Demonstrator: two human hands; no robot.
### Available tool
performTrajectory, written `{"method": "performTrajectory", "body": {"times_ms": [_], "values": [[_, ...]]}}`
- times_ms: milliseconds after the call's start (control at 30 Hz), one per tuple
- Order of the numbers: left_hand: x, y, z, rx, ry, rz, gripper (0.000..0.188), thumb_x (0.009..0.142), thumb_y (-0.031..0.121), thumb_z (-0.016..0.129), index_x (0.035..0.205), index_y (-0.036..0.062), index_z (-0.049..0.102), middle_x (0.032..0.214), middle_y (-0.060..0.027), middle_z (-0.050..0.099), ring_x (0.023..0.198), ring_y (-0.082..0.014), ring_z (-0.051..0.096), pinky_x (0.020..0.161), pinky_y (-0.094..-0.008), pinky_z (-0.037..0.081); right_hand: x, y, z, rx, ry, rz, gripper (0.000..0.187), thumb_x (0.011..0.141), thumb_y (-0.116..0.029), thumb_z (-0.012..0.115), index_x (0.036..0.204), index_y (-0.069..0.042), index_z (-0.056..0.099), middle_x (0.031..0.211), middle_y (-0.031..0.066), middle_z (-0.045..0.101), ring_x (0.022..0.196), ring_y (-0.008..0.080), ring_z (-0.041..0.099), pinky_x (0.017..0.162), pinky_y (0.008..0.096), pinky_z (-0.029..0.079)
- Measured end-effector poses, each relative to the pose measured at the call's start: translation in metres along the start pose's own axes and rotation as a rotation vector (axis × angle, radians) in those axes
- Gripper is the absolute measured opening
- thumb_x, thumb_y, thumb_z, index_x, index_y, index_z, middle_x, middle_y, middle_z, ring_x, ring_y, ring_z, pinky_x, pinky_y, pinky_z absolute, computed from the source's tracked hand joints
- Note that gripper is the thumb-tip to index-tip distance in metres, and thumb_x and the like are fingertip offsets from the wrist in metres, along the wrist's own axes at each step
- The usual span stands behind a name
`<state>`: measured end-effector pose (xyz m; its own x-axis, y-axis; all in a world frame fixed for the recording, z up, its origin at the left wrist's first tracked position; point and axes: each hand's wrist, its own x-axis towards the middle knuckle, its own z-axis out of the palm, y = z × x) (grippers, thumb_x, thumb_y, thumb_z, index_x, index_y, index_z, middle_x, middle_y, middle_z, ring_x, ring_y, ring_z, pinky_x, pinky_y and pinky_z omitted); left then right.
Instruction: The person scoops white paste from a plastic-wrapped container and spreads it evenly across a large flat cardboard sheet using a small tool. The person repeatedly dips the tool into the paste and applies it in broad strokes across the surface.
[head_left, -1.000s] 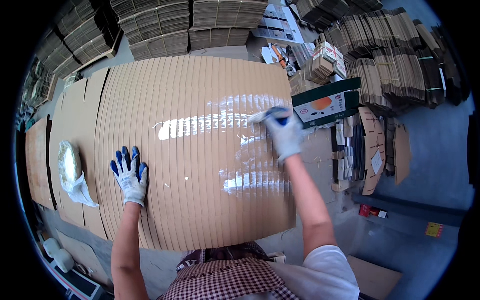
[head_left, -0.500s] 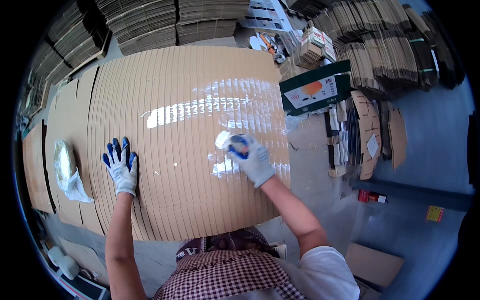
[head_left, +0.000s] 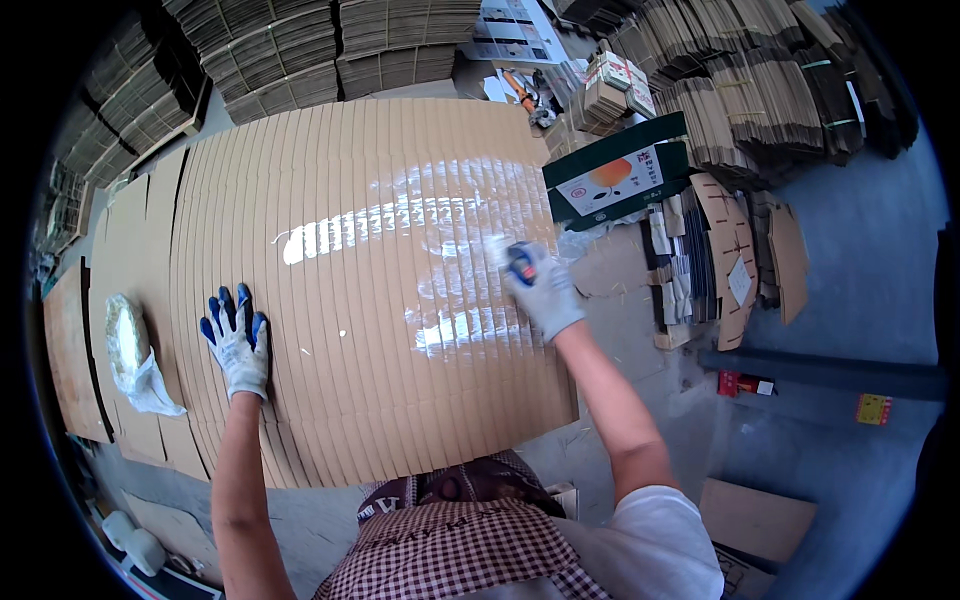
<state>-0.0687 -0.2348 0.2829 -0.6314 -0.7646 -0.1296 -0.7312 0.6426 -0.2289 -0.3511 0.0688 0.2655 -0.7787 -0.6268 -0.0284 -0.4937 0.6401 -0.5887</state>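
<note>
The gloved right hand (head_left: 545, 292), fingers closed around a blurred white-tipped tool (head_left: 498, 251) near frame centre, is shifting strokes toward the smeared cardboard's (head_left: 400, 390) right edge; the left hand (head_left: 238, 350) is lying spread, frame left.

The white tool (head_left: 497, 250) in the gloved right grip (head_left: 545, 292) is blurred, its exact kind hard to tell, and the fingers cover part of it; the left grip (head_left: 238, 345), palm down, hides its own palm and a patch of the cardboard (head_left: 370, 390). Pale specks (head_left: 342, 333) near the middle are too small to identify. The near edge cuts off the checked apron (head_left: 430, 550) and left forearm (head_left: 240, 500), the far edge the left cardboard stacks (head_left: 270, 50).
</note>
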Motion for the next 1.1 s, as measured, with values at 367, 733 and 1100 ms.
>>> {"method": "performTrajectory", "body": {"times_ms": [367,733,1100], "values": [[-0.003,-0.012,0.017,-0.011,0.097,0.032,0.053,0.084,0.033,0.041,0.134,0.0214,0.026,0.141,-0.0097,0.017,0.130,-0.0288,0.013,0.105,-0.0461,0.004,0.016,-0.017,0.003,-0.300,-0.055,-0.066,0.028,0.074,-0.009,0.053,0.103,-0.007,0.053,0.097,0.0162,0.054,0.085,0.0332,0.054,0.075,0.0385,0.045],[-0.003,-0.008,0.019,-0.050,0.133,0.055,0.054,0.083,0.032,0.044,0.134,0.0214,0.028,0.141,-0.0108,0.017,0.130,-0.0298,0.012,0.105,-0.0462,0.003,0.041,-0.055,0.045,-0.299,0.065,-0.421,0.024,0.075,-0.007,0.048,0.099,-0.007,0.050,0.107,0.0126,0.051,0.076,0.0284,0.058,0.066,0.0360,0.048],[-0.004,-0.002,0.007,-0.072,0.062,0.008,0.053,0.084,0.033,0.043,0.134,0.0224,0.027,0.141,-0.0096,0.017,0.131,-0.0277,0.011,0.106,-0.0441,0.001,0.048,-0.091,0.043,-0.222,-0.045,-0.527,0.029,0.071,-0.005,0.050,0.101,-0.006,0.050,0.099,0.0151,0.051,0.082,0.0284,0.055,0.070,0.0378,0.046]]}}
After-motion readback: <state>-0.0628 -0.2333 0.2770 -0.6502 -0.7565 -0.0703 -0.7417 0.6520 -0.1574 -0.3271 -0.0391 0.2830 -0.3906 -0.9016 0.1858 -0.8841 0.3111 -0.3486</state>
